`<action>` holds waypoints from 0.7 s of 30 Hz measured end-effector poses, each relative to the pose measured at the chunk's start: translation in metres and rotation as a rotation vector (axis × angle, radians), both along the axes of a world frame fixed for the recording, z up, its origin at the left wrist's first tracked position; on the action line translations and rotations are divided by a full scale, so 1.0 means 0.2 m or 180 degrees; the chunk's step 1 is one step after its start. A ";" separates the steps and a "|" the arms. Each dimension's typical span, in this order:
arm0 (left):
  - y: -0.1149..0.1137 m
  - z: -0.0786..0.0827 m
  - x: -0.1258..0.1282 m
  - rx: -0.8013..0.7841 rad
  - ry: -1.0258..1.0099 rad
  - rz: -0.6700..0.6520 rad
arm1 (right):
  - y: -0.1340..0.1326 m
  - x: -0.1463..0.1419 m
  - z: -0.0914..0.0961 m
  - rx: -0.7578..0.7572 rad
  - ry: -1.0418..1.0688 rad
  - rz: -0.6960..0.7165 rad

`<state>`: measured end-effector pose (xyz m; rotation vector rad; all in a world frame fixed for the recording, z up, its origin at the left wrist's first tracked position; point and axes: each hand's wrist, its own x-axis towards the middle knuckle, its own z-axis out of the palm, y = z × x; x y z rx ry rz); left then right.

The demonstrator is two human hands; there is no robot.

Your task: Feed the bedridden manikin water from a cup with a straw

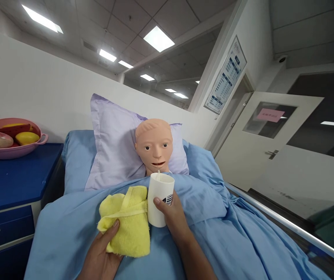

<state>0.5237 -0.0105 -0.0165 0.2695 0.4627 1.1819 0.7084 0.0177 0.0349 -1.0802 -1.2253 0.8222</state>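
Observation:
My left hand (104, 247) grips a folded yellow towel (130, 229), thumb on top and fingers beneath. In my right hand (174, 214) is a white cup (157, 202) with a dark printed mark, held upright with the thumb across its front. A thin pale stick or straw (159, 175) pokes up from the cup; its lower end is hidden inside. The towel's right edge lies close beside the cup. Just beyond both, a manikin (154, 144) rests its head on a lilac pillow (117, 140), mouth slightly open, its body under a blue quilt (208, 202).
At left stands a blue-topped bedside cabinet (35, 171) bearing a pink basket (12, 153) with several fruits. A metal bed rail (286, 225) runs along the right side. Behind the bed is a white partition wall (38, 81); a door (260, 136) stands ajar at right.

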 end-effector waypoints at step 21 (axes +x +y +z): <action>-0.01 0.05 0.01 -0.0080 0.0395 0.0107 | -0.02 -0.01 0.04 -0.0077 0.0000 -0.0027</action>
